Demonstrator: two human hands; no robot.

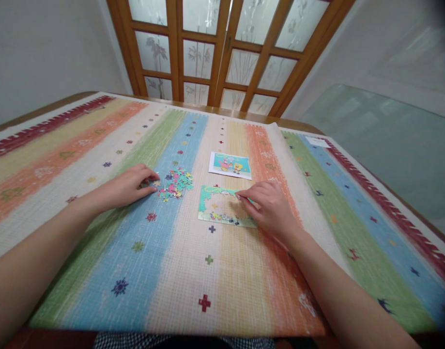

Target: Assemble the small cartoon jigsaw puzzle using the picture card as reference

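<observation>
My right hand (268, 203) is at the upper right of a partly assembled jigsaw puzzle (207, 217). Thumb and forefinger pinch a small puzzle piece (238, 196) at the inner edge of its border. The puzzle's outer frame is largely joined, with the tablecloth showing through the middle; my hand hides its right side. My left hand (135, 185) rests at the left edge of a pile of loose puzzle pieces (176, 184). Its thumb and forefinger are apart, with a pale piece (156, 183) between the tips. Behind the puzzle lies a reference picture card (230, 165) with pink and yellow cartoon figures.
A striped tablecloth (178, 271) with small printed figures covers the table. A white paper (317, 141) lies at the far right. Wooden doors with glass panes (198, 58) stand beyond the table, and a pale green glass panel (382, 126) is to the right.
</observation>
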